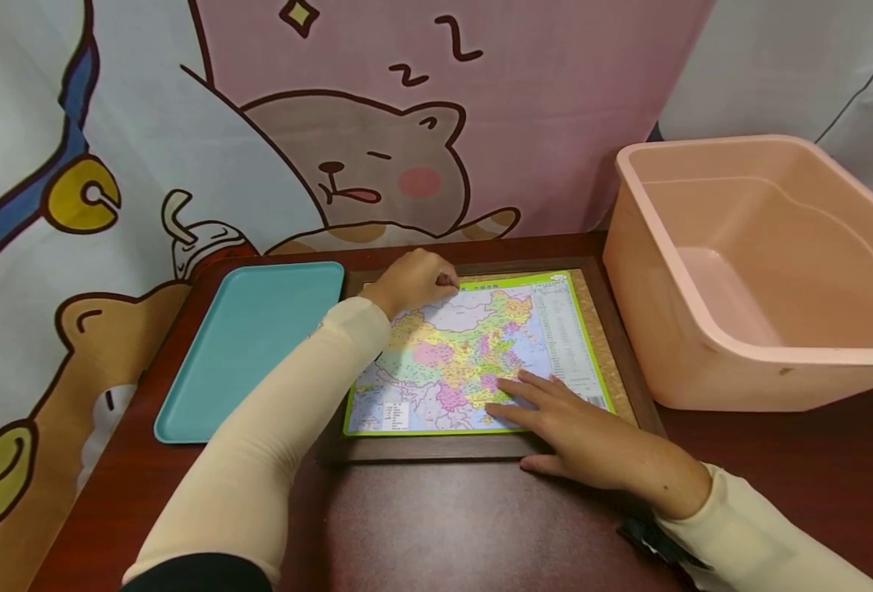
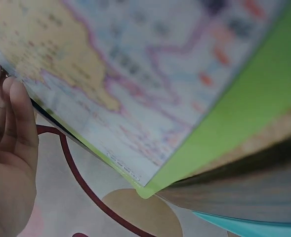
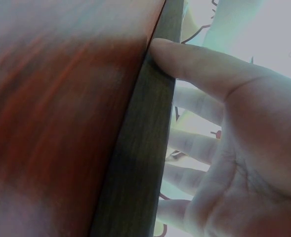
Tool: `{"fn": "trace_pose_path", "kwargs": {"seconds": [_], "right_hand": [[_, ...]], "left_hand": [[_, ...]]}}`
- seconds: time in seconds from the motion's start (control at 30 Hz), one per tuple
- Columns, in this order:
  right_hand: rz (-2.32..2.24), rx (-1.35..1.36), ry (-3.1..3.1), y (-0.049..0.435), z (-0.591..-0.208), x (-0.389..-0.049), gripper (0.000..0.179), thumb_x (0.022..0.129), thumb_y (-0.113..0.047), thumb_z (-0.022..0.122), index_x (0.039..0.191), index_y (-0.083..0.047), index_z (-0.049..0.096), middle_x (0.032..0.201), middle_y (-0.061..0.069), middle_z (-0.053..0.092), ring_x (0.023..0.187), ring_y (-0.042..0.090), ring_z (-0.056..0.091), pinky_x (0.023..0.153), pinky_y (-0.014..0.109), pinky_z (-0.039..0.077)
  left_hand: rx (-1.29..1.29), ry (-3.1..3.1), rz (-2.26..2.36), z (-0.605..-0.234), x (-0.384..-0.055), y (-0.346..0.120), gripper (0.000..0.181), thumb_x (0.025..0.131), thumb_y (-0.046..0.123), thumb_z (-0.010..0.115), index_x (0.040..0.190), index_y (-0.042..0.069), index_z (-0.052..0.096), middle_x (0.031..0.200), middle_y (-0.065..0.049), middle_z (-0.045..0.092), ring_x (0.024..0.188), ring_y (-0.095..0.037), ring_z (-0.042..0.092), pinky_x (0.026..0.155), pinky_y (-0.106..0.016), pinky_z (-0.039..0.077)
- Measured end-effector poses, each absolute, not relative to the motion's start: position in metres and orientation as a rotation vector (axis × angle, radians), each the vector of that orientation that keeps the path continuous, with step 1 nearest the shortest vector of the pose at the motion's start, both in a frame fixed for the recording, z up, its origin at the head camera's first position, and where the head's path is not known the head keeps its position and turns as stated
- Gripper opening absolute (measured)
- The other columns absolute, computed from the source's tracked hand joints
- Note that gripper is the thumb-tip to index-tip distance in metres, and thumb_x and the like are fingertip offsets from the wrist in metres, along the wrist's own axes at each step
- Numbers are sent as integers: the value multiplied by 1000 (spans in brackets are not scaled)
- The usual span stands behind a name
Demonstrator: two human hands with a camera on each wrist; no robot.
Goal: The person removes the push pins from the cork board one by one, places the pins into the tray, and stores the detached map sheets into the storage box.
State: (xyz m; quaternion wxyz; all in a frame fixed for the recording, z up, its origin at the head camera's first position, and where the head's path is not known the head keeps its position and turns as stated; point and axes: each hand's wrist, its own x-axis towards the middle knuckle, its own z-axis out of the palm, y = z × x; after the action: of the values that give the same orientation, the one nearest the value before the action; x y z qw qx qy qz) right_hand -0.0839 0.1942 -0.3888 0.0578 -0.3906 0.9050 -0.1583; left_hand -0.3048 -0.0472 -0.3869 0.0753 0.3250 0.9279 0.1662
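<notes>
A printed map (image 1: pixel 473 353) with a green border lies on a wood-framed cork board (image 1: pixel 614 353). Over the map's far edge is my left hand (image 1: pixel 416 281), fingers curled. In the left wrist view, that hand's fingertips (image 2: pixel 20 94) and thumb come together right at the map's edge around a small dark thing (image 2: pixel 5 72), mostly hidden. My right hand (image 1: pixel 584 432) lies spread across the near right part of the map, its fingers straight. Its thumb (image 3: pixel 167 52) rests on the board's brown frame (image 3: pixel 135 143) in the right wrist view.
A teal tray (image 1: pixel 255 329) lies left of the board, under the left forearm in the head view. To the right stands a deep pink plastic tub (image 1: pixel 651 296). A cartoon-printed cloth (image 1: pixel 555 107) hangs behind the dark red table (image 1: pixel 466 526).
</notes>
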Motion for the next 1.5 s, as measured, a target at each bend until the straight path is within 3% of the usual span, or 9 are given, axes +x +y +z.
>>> {"fn": "trace_pose_path", "kwargs": {"seconds": [0.67,1.23,1.5], "right_hand": [[-482,-1166,2740,194,-386,-83,65,86,-26,80,144,-16,54,155,14,42,145,46,33,106,68,37],[-463,-1187,2742,194,-386,-85,65,85,-27,81,144,-16,54,155,15,43,145,46,34,105,69,38],[-478,-1172,2726,194,-386,-83,66,86,-26,80,145,-16,54,156,14,41,145,46,33,105,70,37]], "left_hand": [[989,2823,414,-385,-304,-43,13,97,23,66,97,19,79,93,5,73,78,-11,59,76,-29,50],[1010,2849,344,-384,-302,-41,13,96,15,61,86,15,69,73,1,55,67,-12,47,67,-27,39],[984,2842,345,-389,-302,-40,9,96,17,62,90,15,69,76,2,57,70,-11,49,68,-27,41]]}}
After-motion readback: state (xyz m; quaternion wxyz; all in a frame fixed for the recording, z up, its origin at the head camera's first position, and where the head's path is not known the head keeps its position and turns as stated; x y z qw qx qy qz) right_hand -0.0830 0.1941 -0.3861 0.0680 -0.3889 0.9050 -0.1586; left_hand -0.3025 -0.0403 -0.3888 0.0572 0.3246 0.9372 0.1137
